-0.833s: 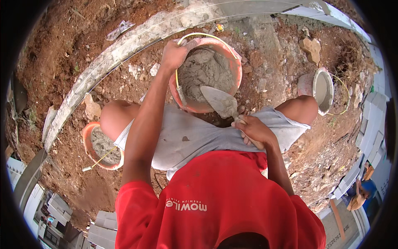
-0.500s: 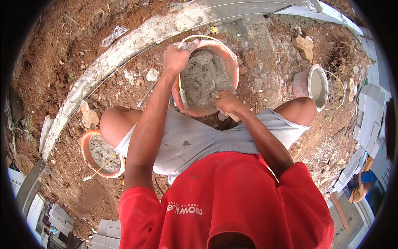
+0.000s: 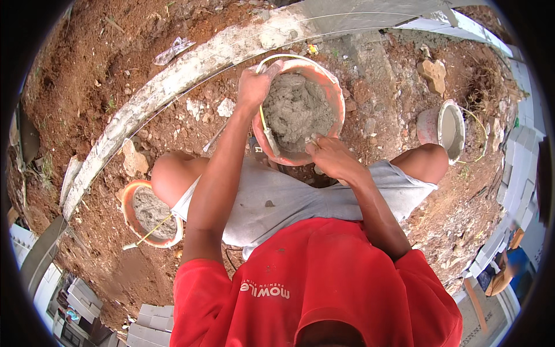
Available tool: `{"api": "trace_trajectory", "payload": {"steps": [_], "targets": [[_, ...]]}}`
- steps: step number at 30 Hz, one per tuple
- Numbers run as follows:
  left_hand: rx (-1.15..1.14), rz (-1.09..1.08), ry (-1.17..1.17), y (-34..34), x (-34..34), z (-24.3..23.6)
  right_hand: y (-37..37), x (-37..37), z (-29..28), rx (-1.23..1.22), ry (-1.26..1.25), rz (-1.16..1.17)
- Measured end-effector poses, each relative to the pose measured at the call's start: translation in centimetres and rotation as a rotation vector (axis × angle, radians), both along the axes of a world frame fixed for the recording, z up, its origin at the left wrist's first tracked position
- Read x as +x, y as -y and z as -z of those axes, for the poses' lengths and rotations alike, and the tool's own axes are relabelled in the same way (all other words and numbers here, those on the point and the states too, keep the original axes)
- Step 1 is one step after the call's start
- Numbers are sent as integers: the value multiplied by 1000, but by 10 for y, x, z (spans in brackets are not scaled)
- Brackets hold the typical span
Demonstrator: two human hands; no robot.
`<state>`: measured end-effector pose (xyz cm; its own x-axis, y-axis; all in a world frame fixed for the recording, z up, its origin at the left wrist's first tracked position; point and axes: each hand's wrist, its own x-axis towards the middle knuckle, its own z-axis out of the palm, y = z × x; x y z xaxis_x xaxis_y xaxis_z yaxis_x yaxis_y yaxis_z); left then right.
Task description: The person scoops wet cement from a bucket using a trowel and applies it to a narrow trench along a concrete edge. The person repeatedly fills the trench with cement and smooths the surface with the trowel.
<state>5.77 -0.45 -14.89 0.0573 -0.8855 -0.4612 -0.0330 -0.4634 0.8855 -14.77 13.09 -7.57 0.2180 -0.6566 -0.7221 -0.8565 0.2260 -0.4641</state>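
Between my knees stands an orange bucket [image 3: 340, 110] with a pale handle, holding wet grey mortar [image 3: 298, 107]. My left hand [image 3: 256, 87] grips its far left rim, with the thumb over the edge by the handle. At the near right rim, my right hand [image 3: 330, 156] is closed round a tool with a pale wooden handle [image 3: 315, 137]. The tool's working end cannot be made out.
A second mortar bucket [image 3: 128, 215] stands by my left knee. Beyond my right knee a tilted bucket [image 3: 429, 126] holds grey liquid. A pale concrete strip [image 3: 156, 95] with a string curves across the reddish soil. Grey blocks [image 3: 511, 165] are stacked far right.
My right hand has turned over the near right rim, hiding more of the wooden handle. The mortar surface looks reworked. My left hand keeps its hold, and the whole view has shifted slightly.
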Motion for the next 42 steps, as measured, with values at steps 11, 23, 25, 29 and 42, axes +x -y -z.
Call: {"api": "trace_trajectory", "payload": {"steps": [11, 23, 25, 29, 42], "targets": [[47, 59, -8, 10, 7, 2, 80, -26, -114, -486, -388, -328], [14, 235, 275, 18, -25, -5, 112, 2, 18, -264, -443, -397], [0, 207, 203, 18, -9, -4, 83, 39, 27, -353, -289, -387], [11, 126, 154, 10, -4, -24, 0, 71, -22, -432, -83, -273], [-34, 200, 154, 7, -8, -25, 86, -38, -72, 44, -189, -296]]}}
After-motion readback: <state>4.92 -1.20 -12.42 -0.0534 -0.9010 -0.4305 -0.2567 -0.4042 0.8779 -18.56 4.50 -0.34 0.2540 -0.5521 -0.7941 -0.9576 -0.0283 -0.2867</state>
